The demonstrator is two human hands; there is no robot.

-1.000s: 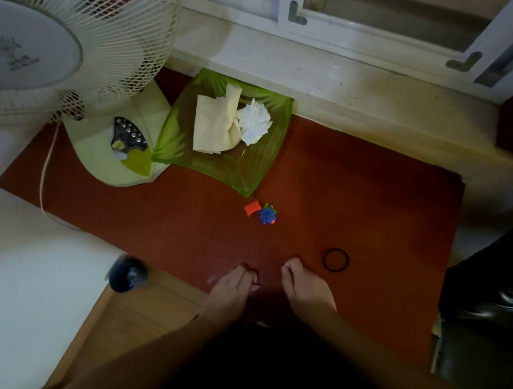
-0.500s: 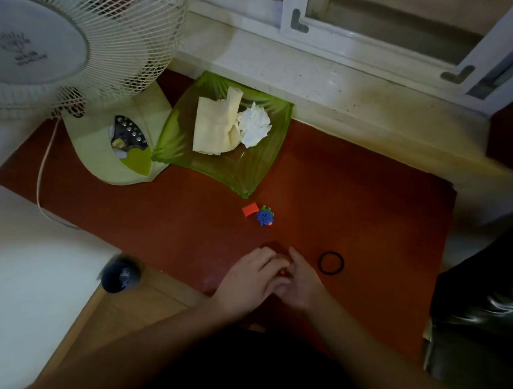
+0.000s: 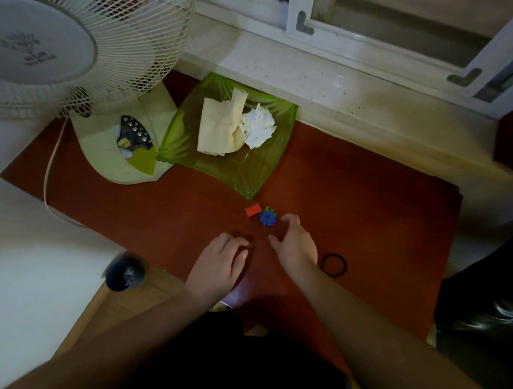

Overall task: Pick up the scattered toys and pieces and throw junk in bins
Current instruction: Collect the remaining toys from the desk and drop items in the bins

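On the red counter [image 3: 363,189], the right hand [image 3: 296,243] spreads open, empty, just beside the blue toy piece [image 3: 267,218] and red block [image 3: 253,210]. The left hand [image 3: 221,263] rests curled; whether it holds anything is unclear. Bare counter lies rightward past the black band [image 3: 334,265].

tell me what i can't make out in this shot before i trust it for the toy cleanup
- Head view: whether the left hand holds anything; its fingers curl down over the red table.
- Head view: the shape of the blue toy piece beside the red block; too small.
- Head view: the dark round object at the table edge; blurred.
- Head view: any bins; none are in frame.
- Head view: the fan; top and left side cut off.
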